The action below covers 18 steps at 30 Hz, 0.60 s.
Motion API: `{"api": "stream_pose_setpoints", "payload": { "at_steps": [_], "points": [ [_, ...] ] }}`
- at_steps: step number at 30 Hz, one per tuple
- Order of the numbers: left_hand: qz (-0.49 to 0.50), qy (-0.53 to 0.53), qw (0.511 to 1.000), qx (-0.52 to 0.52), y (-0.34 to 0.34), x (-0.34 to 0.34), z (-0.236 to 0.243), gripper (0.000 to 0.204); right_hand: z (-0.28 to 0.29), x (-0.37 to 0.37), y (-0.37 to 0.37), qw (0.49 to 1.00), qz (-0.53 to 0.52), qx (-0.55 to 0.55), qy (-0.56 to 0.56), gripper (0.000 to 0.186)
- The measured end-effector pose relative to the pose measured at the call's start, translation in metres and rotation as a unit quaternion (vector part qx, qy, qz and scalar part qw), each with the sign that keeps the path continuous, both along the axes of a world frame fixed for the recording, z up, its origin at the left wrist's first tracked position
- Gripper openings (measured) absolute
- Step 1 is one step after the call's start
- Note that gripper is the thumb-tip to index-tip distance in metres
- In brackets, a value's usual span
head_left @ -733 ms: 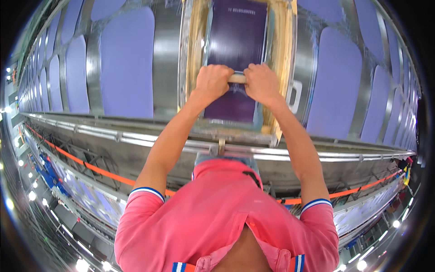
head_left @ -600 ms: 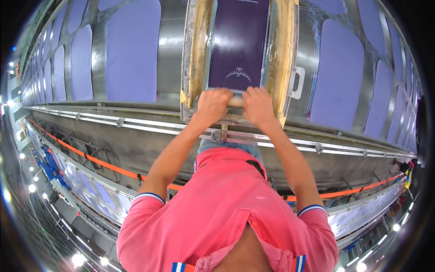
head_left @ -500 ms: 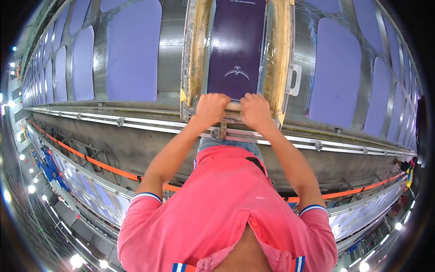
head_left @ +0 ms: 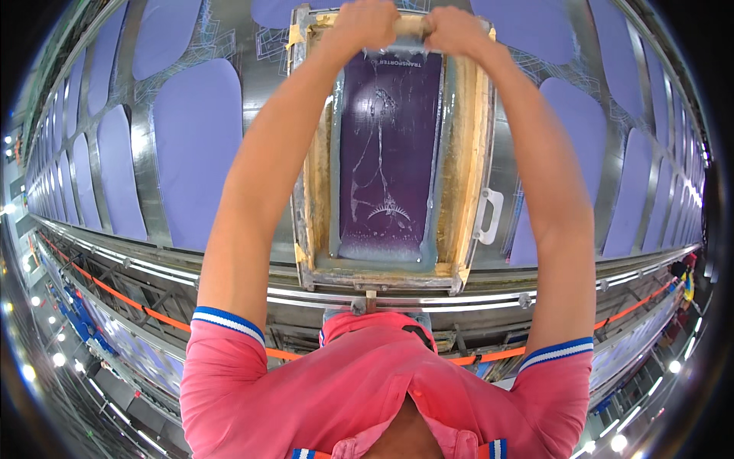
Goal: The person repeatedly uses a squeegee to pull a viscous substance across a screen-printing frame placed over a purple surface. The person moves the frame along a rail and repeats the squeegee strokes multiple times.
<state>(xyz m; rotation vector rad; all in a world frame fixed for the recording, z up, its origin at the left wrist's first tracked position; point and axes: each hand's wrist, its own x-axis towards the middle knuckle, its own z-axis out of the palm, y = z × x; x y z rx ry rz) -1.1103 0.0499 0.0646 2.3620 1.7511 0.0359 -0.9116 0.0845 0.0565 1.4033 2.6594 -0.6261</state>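
Both my arms reach forward over a screen-printing frame (head_left: 469, 168), whose long sides carry yellowish tape. At its far end my left hand (head_left: 367, 24) and my right hand (head_left: 456, 32) are closed side by side on the pale handle of a squeegee (head_left: 413, 27). Most of the squeegee's blade is hidden behind my hands. Toward me stretches the dark purple mesh (head_left: 375, 172), showing a crescent-like design, thin branching pale lines and some lettering. Wet, whitish residue runs along its near edge.
Lavender rounded panels (head_left: 197, 153) lie in rows on the grey table on both sides. A white handle (head_left: 489, 216) sticks out from the frame's right side. Along the table's near edge runs a metal rail (head_left: 306, 300), with an orange strip (head_left: 145, 306) beyond it.
Both hands have moved from the frame's near end to its far end with the squeegee. The mesh behind them now shows pale lines. My view has shifted forward.
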Motion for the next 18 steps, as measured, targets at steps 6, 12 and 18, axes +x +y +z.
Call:
{"api": "stream_pose_setpoints", "payload": {
  "at_steps": [6,12,18],
  "points": [
    [0.007,-0.001,0.998,0.055,0.009,-0.012,-0.030,0.019,-0.041,-0.012,0.008,0.998,0.014,0.056,0.006,0.028],
    [-0.019,0.031,0.999,-0.010,-0.160,0.009,-0.010,0.030,-0.023,0.011,-0.162,0.997,0.020,0.056,0.055,0.018],
    [0.028,-0.098,0.993,-0.061,-0.366,0.030,-0.001,0.028,-0.010,0.030,-0.362,0.995,0.055,0.011,0.082,0.011]
  ]
}}
